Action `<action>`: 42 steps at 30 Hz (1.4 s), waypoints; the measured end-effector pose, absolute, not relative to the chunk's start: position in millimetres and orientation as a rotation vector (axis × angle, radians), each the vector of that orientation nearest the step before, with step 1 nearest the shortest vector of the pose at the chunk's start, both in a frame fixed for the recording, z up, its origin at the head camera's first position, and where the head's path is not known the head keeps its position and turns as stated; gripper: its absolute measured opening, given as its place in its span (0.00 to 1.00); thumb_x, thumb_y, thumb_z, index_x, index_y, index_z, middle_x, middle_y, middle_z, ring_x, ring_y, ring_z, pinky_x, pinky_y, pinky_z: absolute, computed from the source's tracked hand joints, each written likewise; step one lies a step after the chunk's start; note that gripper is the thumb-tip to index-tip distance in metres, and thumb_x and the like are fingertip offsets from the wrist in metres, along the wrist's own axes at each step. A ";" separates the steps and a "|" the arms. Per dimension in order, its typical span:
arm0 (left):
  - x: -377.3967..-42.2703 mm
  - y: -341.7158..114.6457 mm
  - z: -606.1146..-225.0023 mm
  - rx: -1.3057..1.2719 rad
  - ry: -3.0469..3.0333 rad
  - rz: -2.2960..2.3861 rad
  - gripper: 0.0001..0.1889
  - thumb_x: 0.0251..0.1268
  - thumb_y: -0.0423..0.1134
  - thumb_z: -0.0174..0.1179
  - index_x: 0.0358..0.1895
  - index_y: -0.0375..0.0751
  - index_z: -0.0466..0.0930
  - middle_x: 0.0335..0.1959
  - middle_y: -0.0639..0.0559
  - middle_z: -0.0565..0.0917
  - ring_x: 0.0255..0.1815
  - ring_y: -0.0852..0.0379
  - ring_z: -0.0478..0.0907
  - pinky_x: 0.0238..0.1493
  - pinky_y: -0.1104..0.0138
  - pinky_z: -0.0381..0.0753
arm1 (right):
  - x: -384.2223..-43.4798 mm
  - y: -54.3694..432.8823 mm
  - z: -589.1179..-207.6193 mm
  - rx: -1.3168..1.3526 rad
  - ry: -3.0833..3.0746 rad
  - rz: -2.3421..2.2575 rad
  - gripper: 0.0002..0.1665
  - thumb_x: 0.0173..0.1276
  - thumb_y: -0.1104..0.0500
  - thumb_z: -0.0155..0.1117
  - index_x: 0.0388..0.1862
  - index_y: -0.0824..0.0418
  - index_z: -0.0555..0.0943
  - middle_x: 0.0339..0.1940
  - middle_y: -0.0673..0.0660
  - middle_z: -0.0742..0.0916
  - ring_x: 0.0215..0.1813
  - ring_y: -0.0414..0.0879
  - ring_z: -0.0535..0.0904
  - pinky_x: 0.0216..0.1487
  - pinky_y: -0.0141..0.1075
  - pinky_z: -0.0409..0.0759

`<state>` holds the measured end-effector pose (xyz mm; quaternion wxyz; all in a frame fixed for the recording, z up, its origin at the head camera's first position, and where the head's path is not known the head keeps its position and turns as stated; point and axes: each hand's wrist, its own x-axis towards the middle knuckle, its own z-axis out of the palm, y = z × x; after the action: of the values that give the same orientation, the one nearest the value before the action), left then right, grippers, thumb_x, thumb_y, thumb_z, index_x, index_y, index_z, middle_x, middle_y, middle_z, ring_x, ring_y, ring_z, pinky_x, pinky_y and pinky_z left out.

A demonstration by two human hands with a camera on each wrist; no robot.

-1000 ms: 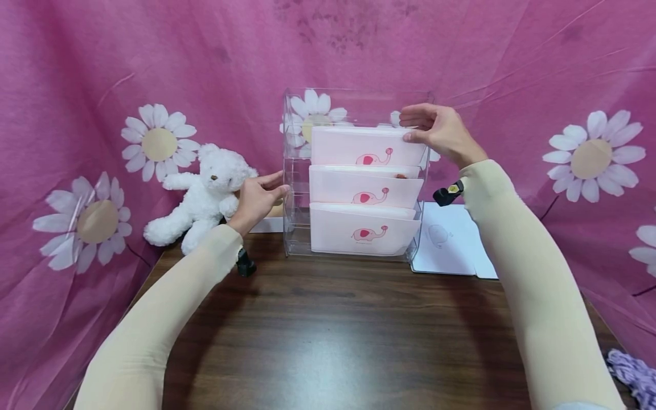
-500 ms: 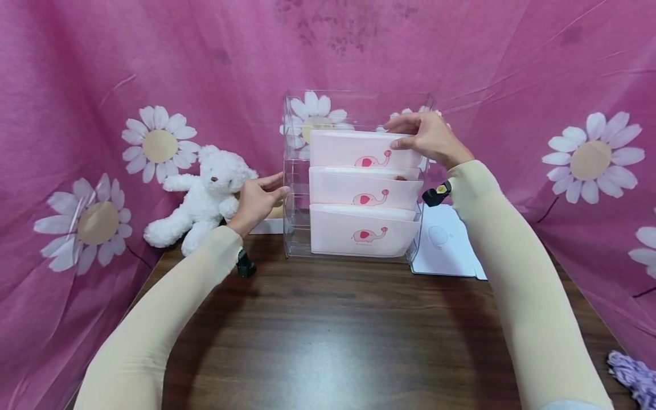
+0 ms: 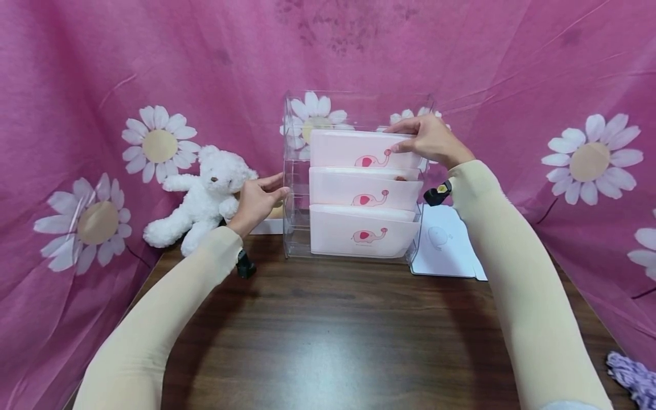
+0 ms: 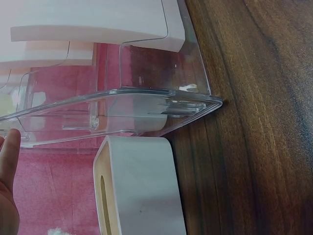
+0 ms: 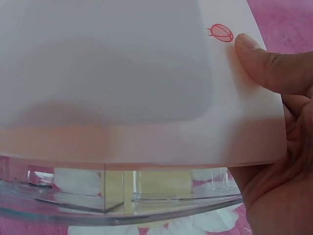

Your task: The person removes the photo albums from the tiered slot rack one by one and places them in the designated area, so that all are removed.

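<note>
A clear acrylic tiered rack (image 3: 297,242) stands at the table's back. Three pale pink folders with red elephant prints sit in its tiers: a top folder (image 3: 338,149), a middle folder (image 3: 333,187) and a bottom folder (image 3: 333,233). My right hand (image 3: 433,138) pinches the top folder's upper right corner, thumb on the front and fingers behind. The right wrist view shows the thumb (image 5: 269,66) beside the printed red ball. My left hand (image 3: 254,203) touches the rack's left side with extended fingers. Only part of that hand shows in the left wrist view.
A white plush bear (image 3: 197,196) sits left of the rack. Behind my left hand is a white box (image 4: 144,191) with a slotted tan top. A pale board (image 3: 443,250) lies right of the rack. Purple yarn (image 3: 632,376) is at the right edge. Pink daisy cloth (image 3: 359,51) hangs behind.
My right hand has moved left and slightly down along the top folder's upper edge. That folder sits slightly lower in the rack. My left hand has stayed at the rack's side.
</note>
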<state>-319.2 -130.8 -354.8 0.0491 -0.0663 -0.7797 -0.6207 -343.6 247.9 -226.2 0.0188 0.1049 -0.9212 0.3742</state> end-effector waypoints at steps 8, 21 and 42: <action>-320.1 -130.0 -354.7 -0.219 -2.365 -1.894 0.26 0.66 0.34 0.68 0.68 0.41 0.76 0.60 0.37 0.84 0.51 0.49 0.89 0.45 0.71 0.90 | -344.0 248.9 -227.2 0.274 -2.829 1.192 0.26 0.63 0.60 0.76 0.61 0.54 0.85 0.59 0.60 0.87 0.51 0.41 0.79 0.38 0.23 0.85; -319.9 -129.9 -355.2 -0.222 -2.356 -1.903 0.26 0.66 0.35 0.68 0.67 0.42 0.77 0.59 0.38 0.84 0.51 0.50 0.89 0.46 0.70 0.90 | -343.2 249.1 -224.1 0.174 -2.675 1.414 0.24 0.64 0.64 0.74 0.59 0.56 0.86 0.60 0.53 0.88 0.58 0.41 0.79 0.42 0.22 0.87; -318.3 -130.6 -353.5 -0.183 -2.374 -1.889 0.26 0.66 0.34 0.68 0.67 0.44 0.77 0.59 0.39 0.85 0.52 0.49 0.89 0.46 0.69 0.90 | -335.4 269.3 -188.9 0.155 -2.356 1.776 0.20 0.58 0.68 0.77 0.51 0.58 0.90 0.35 0.43 0.91 0.36 0.39 0.86 0.36 0.24 0.88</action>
<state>-318.3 -130.6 -353.5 0.0509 -0.0601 -0.7800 -0.6208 -335.4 269.3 -188.9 0.0932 0.0521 -0.7939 0.5985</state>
